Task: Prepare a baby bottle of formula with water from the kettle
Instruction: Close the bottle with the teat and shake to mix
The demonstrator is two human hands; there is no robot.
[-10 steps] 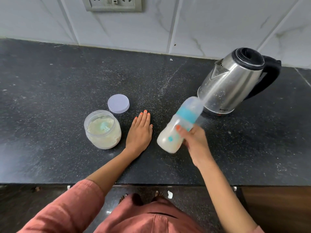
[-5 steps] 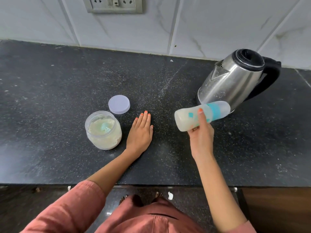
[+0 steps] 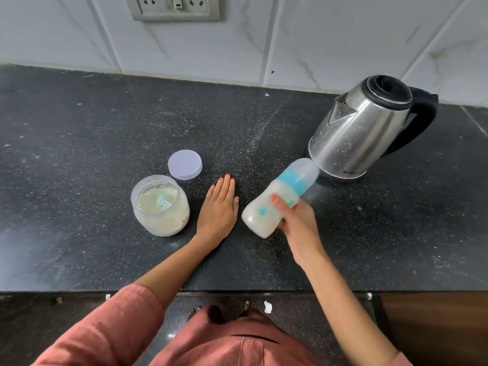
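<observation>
My right hand (image 3: 297, 224) grips a capped baby bottle (image 3: 274, 200) with a teal collar and milky liquid inside. The bottle is tilted, cap pointing up and right toward the steel kettle (image 3: 359, 130), and it is held above the black counter (image 3: 92, 133). My left hand (image 3: 217, 211) lies flat on the counter, palm down, fingers together, holding nothing. Just left of it stands an open clear jar of formula powder (image 3: 159, 206) with a teal scoop inside. The jar's lilac lid (image 3: 184, 167) lies behind it.
The kettle has a black handle and lid and sits on its base at the right rear. A tiled wall with a socket plate (image 3: 174, 7) rises behind the counter. The counter's front edge runs just below my forearms.
The bottle has swung from lying nearly level, higher up by the kettle, down to a steeper tilt with its base low, as one second ago. My left hand has stayed flat.
</observation>
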